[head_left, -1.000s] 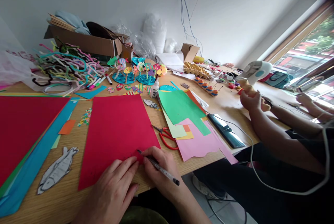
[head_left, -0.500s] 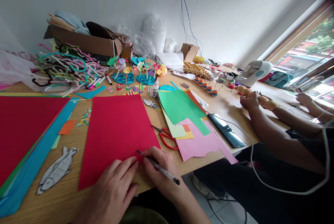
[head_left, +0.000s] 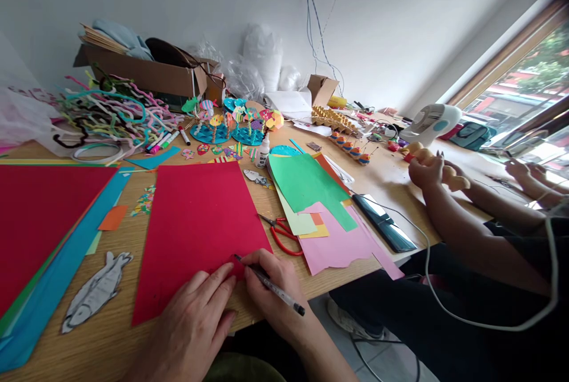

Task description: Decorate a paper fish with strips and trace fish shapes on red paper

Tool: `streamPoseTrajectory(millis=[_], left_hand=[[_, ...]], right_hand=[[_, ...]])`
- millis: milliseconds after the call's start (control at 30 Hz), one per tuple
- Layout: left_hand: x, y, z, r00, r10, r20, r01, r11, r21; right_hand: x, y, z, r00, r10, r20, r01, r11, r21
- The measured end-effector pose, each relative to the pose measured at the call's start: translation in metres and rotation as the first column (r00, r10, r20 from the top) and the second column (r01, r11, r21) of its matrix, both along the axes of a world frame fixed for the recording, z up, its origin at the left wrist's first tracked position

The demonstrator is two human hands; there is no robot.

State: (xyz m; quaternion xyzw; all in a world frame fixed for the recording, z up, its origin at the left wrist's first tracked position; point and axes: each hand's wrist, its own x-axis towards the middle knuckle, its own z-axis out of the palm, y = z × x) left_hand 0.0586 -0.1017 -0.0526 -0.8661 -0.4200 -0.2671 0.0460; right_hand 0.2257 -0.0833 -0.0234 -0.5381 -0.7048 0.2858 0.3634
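Note:
A sheet of red paper (head_left: 200, 210) lies flat on the wooden table in front of me. My left hand (head_left: 200, 311) rests on its lower edge, fingers stretched out and holding nothing. Closed around a black-capped pen (head_left: 278, 290), my right hand (head_left: 271, 287) leans on the sheet's lower right part. The pen's tip touches or nearly touches the paper; small dark marks there are partly hidden by my fingers. Red-handled scissors (head_left: 284, 235) lie just right of the sheet. To the left is a grey-and-white paper fish cutout (head_left: 98, 293).
Stacked coloured paper (head_left: 48, 222) covers the left side. Green paper (head_left: 309, 186) and torn pink paper (head_left: 338, 245) lie right, beside a dark case (head_left: 386, 223). A glue bottle (head_left: 262, 152) stands behind. At right, a co-worker's hands (head_left: 427, 174) hold a yellowish bumpy strip; a white cable (head_left: 444, 305) hangs nearby.
The pen and my right hand have shifted only very slightly; my left hand stays on the paper. The co-worker's hands have turned the yellowish strip to a different tilt.

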Motion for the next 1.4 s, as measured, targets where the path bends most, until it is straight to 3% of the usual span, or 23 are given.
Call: streamPoseTrajectory(millis=[600, 1133, 1400], left_hand=[[0.0006, 0.0005, 0.0064, 1.0, -0.01, -0.007, 0.01, 0.998, 0.058], [0.0004, 0.0004, 0.0039, 1.0, 0.008, -0.003, -0.008, 0.999, -0.031], [0.0014, 0.0003, 0.0014, 1.0, 0.025, 0.002, -0.025, 1.0, 0.016]], right_hand=[[0.0003, 0.0, 0.0014, 1.0, 0.0, -0.006, 0.0, 1.0, 0.015], [-0.0001, -0.0001, 0.0016, 1.0, -0.019, -0.008, 0.02, 1.0, 0.01], [0.0001, 0.0, 0.0014, 1.0, -0.019, 0.002, 0.019, 1.0, 0.002]])
